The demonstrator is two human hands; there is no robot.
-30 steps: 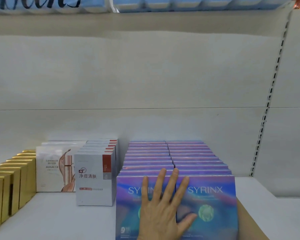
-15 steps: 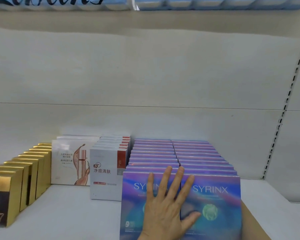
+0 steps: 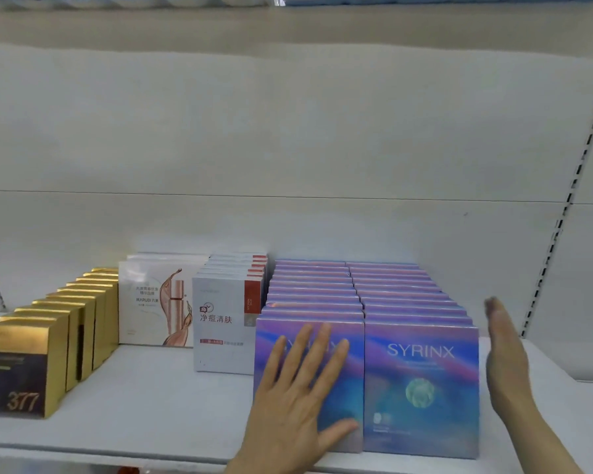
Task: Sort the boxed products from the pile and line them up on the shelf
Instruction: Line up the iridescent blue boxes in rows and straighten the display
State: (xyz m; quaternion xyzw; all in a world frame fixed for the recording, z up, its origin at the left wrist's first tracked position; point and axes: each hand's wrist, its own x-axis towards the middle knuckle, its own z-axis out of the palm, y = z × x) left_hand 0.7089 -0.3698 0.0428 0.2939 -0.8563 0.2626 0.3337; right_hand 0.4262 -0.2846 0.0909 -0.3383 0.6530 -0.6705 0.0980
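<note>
Two rows of purple-blue SYRINX boxes [image 3: 421,388] stand upright on the white shelf [image 3: 144,398], each several deep. My left hand [image 3: 298,398] lies flat with spread fingers against the face of the front box of the left row [image 3: 278,328]. My right hand [image 3: 504,357] is held edge-on, fingers straight, just right of the right row; whether it touches the boxes I cannot tell. Left of these stand a row of white boxes with a red corner [image 3: 225,323], white MARUBI boxes [image 3: 151,302] and a row of gold boxes [image 3: 28,367] marked 377.
The shelf's back panel [image 3: 288,131] rises behind the rows. A slotted upright [image 3: 562,213] runs down the right side. Bare shelf surface lies right of the SYRINX rows and in front of the white boxes. Another shelf edge [image 3: 288,1] sits overhead.
My left hand slid from the seam between the two front SYRINX boxes onto the left one. My right hand came into view beside the right row. The camera shifted left.
</note>
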